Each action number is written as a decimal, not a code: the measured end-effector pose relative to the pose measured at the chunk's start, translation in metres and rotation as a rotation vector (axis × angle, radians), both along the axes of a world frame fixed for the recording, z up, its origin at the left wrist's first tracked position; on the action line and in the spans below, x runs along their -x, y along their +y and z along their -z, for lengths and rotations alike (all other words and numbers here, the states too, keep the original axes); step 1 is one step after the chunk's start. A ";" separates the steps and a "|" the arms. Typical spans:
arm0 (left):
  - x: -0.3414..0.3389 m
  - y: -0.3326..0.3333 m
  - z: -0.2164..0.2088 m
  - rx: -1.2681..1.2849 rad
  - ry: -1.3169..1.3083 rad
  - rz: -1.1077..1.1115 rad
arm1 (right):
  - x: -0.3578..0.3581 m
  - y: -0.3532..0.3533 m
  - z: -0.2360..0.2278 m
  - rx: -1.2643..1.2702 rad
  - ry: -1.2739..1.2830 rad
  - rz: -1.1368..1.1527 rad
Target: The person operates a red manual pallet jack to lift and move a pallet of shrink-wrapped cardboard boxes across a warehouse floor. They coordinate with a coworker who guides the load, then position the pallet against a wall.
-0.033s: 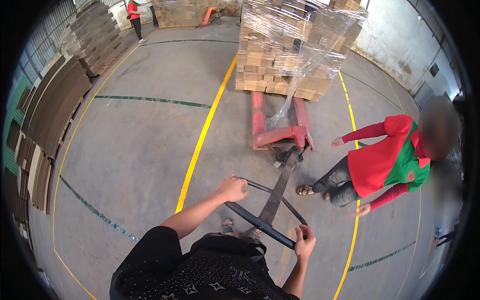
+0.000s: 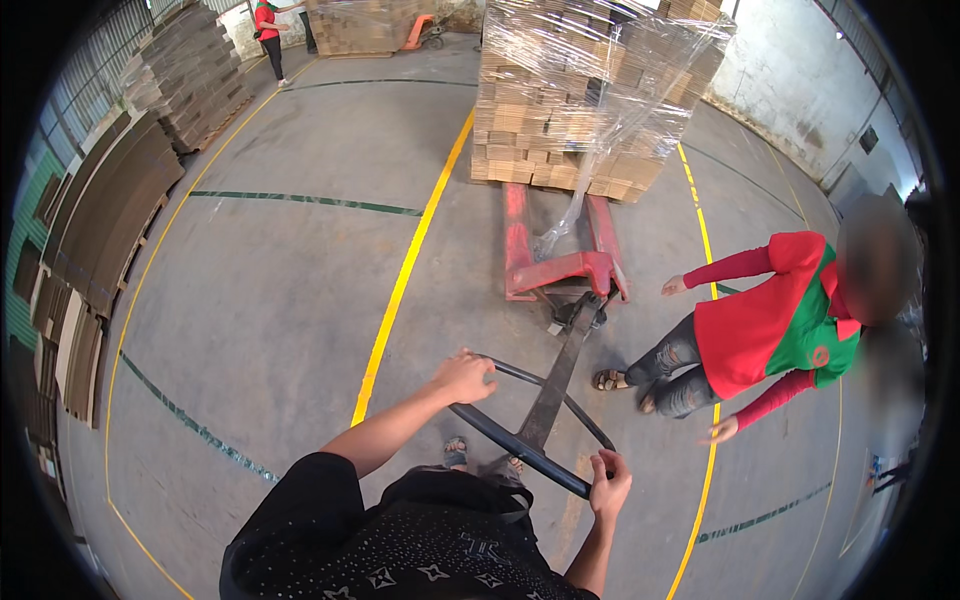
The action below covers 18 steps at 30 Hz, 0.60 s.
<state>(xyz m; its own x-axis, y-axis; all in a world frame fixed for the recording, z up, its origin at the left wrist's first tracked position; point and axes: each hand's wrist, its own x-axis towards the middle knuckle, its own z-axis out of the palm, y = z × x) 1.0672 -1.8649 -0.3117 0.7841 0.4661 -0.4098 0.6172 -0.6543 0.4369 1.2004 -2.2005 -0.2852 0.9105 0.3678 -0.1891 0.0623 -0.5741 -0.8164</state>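
Note:
The handle (image 2: 522,449) of a red pallet jack (image 2: 560,272) stands tilted toward me, its black loop level with my waist. My left hand (image 2: 464,378) is closed around the loop's left end. At the right end, the fingers of my right hand (image 2: 609,484) curl over the corner. A dark flat shaft (image 2: 558,385) runs from the loop down to the jack's base. On the forks sits a tall stack of flat cardboard (image 2: 560,130) wrapped in clear film, with a loose strip of film (image 2: 570,215) hanging between the forks.
Close on the right stands a co-worker (image 2: 745,325) in a red and green shirt, arms held out. Cardboard stacks (image 2: 115,215) line the left side. Another person (image 2: 270,35) stands far left, near an orange pallet jack (image 2: 417,32). Yellow lines (image 2: 412,262) mark the floor.
The co-worker's body and hands have shifted very slightly. My hands, the handle and the loaded pallet jack have not visibly moved.

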 end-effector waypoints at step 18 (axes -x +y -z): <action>0.000 0.003 -0.002 0.036 -0.007 0.029 | -0.002 0.000 0.004 -0.040 0.023 0.013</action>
<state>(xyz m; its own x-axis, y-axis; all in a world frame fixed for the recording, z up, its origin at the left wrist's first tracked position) 1.0669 -1.8618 -0.3096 0.8001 0.4279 -0.4204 0.5950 -0.6555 0.4651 1.2021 -2.2009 -0.2890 0.9106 0.3641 -0.1956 0.0361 -0.5415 -0.8399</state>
